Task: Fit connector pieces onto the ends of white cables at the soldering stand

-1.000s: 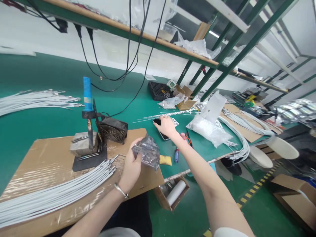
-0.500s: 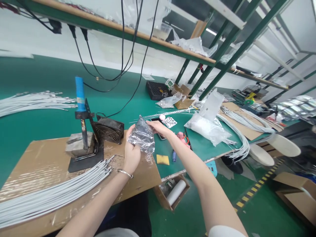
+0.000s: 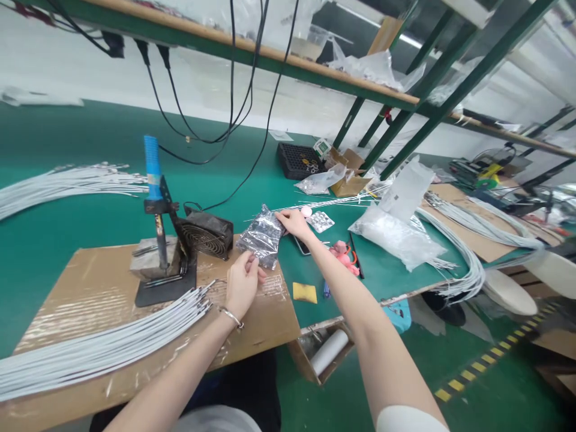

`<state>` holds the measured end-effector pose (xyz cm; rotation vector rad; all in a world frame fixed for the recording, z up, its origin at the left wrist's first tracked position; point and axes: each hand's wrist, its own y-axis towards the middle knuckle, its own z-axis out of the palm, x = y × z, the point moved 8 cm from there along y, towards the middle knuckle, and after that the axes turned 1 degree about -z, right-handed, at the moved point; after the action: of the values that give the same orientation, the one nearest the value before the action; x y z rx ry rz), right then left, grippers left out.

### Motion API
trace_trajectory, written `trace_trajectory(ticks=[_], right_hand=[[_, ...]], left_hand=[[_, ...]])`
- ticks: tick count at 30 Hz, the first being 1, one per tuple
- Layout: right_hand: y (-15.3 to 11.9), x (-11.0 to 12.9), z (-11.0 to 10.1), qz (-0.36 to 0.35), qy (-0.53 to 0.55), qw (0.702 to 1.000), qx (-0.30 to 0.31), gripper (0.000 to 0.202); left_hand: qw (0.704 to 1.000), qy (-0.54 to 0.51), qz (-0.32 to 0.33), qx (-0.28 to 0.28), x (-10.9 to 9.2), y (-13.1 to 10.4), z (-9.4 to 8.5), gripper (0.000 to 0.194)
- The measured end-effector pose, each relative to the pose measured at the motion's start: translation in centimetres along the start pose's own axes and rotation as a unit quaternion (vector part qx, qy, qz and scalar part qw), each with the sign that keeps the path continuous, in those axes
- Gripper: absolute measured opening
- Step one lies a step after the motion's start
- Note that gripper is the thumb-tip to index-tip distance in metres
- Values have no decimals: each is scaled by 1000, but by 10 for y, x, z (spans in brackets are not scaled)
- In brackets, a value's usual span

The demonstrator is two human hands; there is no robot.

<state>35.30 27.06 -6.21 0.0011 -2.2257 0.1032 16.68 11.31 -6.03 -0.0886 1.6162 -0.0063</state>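
A clear plastic bag (image 3: 261, 237) of small dark parts, its film crinkled and shiny, is at the right edge of the cardboard, beside the fan. Gripping its upper right edge are the closed fingers of my right hand (image 3: 293, 223). My left hand (image 3: 242, 283), with a bangle at the wrist, is at the bag's lower left corner. Its fingers are curled together, and what they pinch is hidden. A soldering iron with a blue handle (image 3: 153, 165) stands upright in its holder left of the fan (image 3: 207, 234).
White cables (image 3: 112, 342) lie bundled across the cardboard (image 3: 67, 294), with more cables (image 3: 67, 183) behind. Past my right hand are a blister pack (image 3: 320, 221), pink-handled tools (image 3: 344, 258) and a large plastic bag (image 3: 398, 234). A yellow sponge (image 3: 305, 293) is near the front edge.
The bag has come down from between my hands and looks flatter. My left hand has slid to its lower corner, while my right hand keeps the upper edge. The view has shifted slightly.
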Motion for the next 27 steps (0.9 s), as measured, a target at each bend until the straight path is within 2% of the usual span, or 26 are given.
trace_trajectory(ticks=[5,10,15,21,27], right_hand=[[-3,17,-9,-47,-50,998,1,36],[-6,33,-24,-83,-96,992,-15,38],[-5,42,-34,-97,-137,985,-41,39],[-4,43,-30,-112,-171,978,-48,39],[-6,48,-25,-143,-156,976,-46,28]], left_hand=[[995,34,85,-40,-15,-3,-3,15],[996,-5,76,-36,-5,-1,1,25],[997,-36,61,-38,3,-1,1,28],[998,-15,53,-40,8,1,1,27],[997,31,63,-39,9,2,3,27]])
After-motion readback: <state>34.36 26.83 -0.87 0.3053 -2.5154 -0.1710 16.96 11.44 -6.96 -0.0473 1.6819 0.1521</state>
